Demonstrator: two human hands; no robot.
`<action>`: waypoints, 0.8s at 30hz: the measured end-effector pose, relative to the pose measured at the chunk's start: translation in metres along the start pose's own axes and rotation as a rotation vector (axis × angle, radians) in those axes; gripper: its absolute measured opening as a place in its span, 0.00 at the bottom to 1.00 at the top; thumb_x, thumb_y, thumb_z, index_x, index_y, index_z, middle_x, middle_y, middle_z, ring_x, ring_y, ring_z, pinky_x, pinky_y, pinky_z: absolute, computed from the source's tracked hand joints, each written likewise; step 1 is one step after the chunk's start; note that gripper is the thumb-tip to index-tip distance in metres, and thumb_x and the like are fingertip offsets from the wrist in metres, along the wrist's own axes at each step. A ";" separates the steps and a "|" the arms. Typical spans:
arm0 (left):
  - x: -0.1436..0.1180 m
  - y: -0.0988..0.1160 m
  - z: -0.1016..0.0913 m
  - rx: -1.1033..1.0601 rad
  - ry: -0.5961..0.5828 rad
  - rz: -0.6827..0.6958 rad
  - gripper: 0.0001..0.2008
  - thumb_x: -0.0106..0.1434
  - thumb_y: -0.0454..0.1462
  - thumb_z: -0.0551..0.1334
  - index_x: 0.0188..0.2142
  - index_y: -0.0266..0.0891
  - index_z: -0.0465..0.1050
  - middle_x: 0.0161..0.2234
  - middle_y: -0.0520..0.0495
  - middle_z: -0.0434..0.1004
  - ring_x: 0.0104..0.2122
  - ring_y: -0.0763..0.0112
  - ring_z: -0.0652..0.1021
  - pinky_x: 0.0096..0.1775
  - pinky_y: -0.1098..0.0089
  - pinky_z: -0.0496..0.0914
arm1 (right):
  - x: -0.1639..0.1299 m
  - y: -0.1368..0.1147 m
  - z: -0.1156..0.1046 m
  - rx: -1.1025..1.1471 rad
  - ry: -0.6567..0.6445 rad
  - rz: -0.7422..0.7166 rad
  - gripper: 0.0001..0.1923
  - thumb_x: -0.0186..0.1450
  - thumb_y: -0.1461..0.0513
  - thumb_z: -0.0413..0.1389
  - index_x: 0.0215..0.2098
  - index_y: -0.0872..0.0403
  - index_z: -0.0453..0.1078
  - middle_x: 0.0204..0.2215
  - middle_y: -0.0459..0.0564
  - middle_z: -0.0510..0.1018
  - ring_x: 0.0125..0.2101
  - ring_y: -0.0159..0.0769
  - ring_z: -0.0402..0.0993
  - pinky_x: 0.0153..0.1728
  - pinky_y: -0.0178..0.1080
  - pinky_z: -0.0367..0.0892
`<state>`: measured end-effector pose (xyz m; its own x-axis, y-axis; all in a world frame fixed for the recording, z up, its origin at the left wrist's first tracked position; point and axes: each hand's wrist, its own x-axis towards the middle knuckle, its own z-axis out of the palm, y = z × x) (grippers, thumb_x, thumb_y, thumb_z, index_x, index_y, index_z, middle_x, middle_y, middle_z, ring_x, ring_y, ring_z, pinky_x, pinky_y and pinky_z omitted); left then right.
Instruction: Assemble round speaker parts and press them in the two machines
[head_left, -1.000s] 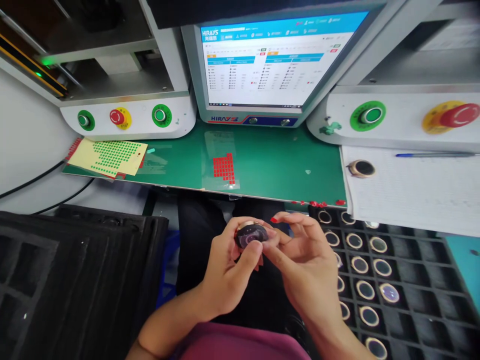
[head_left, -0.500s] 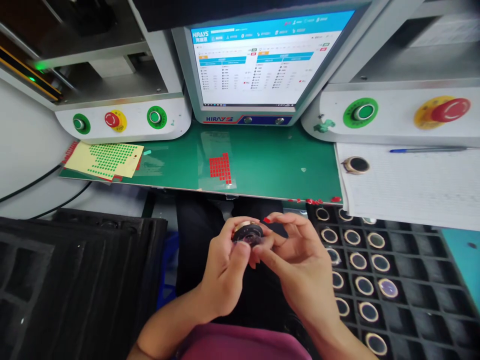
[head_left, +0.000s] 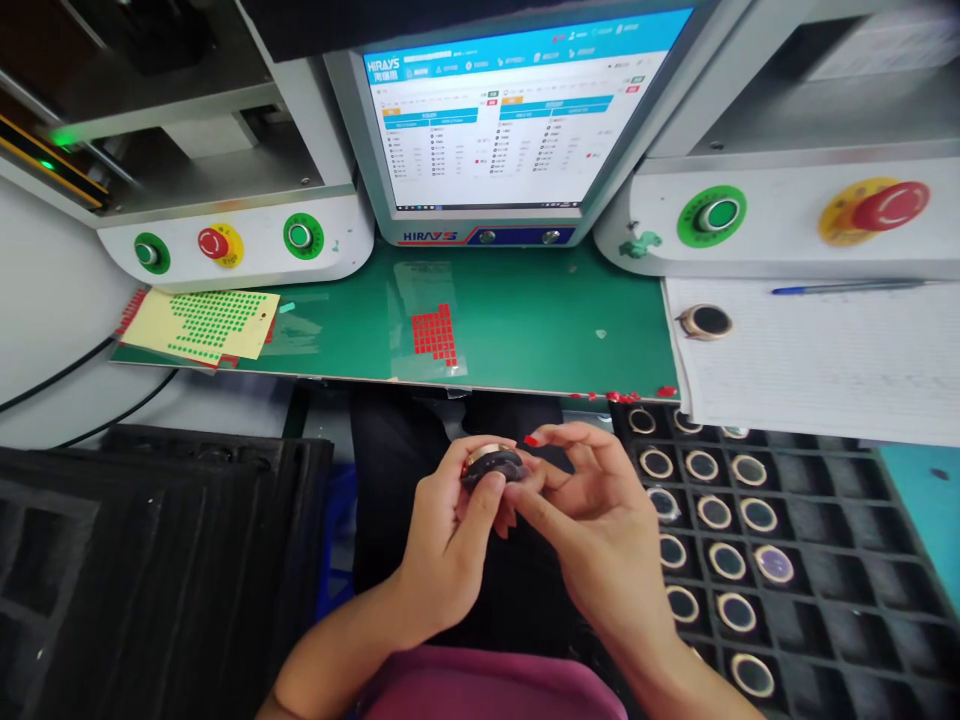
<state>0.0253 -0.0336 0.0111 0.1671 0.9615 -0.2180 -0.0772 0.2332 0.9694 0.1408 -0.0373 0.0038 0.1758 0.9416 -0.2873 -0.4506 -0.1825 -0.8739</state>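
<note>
Head view: the black, gold-rimmed round piece [head_left: 491, 468] sits over the lap, near the middle of the picture, its lower side and much of its edge hidden by fingers. The left hand [head_left: 451, 530] is clamped on it, thumb across the dark front; the right hand [head_left: 604, 520] meets its right edge with thumb and fingertip, though whether these pinch it I cannot tell. A small red piece [head_left: 531, 440] shows at a raised right fingertip. Screen text on the single grey-framed monitor [head_left: 487, 150] is mostly too small to read, and the machines on both sides are cut off by the picture's borders. At least fifteen gold-rimmed dark discs [head_left: 727, 560] lie in the black compartmented tray [head_left: 821, 550] at right, some partly covered by the right arm; one more gold-rimmed disc [head_left: 709, 322] and one blue pen [head_left: 832, 288] rest on white lined paper [head_left: 810, 370]. Two red stop buttons [head_left: 892, 205] and three green push buttons [head_left: 300, 235] are visible. The green bench surface [head_left: 525, 330] carries a clear sheet of red squares [head_left: 433, 335] and a yellow sheet with green dots [head_left: 217, 325]. Black stacked trays [head_left: 187, 560] fill the lower left, beside a pale wall [head_left: 45, 260].
</note>
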 end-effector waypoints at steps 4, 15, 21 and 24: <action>0.001 0.002 -0.004 0.091 0.022 -0.002 0.11 0.70 0.43 0.55 0.43 0.38 0.70 0.32 0.48 0.80 0.23 0.78 0.72 0.26 0.77 0.70 | 0.004 0.003 -0.002 -0.164 0.106 -0.092 0.25 0.49 0.69 0.68 0.41 0.47 0.66 0.38 0.41 0.72 0.24 0.22 0.71 0.31 0.31 0.75; 0.012 -0.011 0.026 0.382 -0.154 -0.188 0.16 0.67 0.50 0.57 0.41 0.39 0.65 0.28 0.51 0.79 0.25 0.71 0.80 0.31 0.71 0.76 | 0.017 -0.008 -0.065 0.120 -0.124 0.038 0.29 0.48 0.68 0.69 0.43 0.48 0.62 0.39 0.41 0.72 0.31 0.26 0.79 0.31 0.30 0.74; 0.038 -0.038 0.078 0.405 -0.546 -0.198 0.14 0.65 0.45 0.60 0.44 0.40 0.62 0.40 0.41 0.83 0.39 0.61 0.83 0.41 0.62 0.78 | -0.014 0.013 -0.157 -0.187 0.332 -0.028 0.30 0.48 0.56 0.70 0.44 0.48 0.63 0.37 0.44 0.75 0.25 0.31 0.77 0.25 0.36 0.74; 0.041 -0.019 0.092 0.244 -0.591 -0.128 0.13 0.65 0.43 0.61 0.46 0.41 0.68 0.47 0.41 0.81 0.48 0.60 0.80 0.51 0.60 0.73 | -0.034 0.030 -0.233 -0.499 0.862 -0.114 0.29 0.51 0.52 0.67 0.45 0.50 0.61 0.36 0.45 0.74 0.29 0.33 0.77 0.34 0.42 0.75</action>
<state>0.1238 -0.0122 -0.0061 0.6781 0.6701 -0.3017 0.1931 0.2336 0.9530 0.3251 -0.1402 -0.1038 0.8585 0.4699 -0.2052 -0.0080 -0.3878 -0.9217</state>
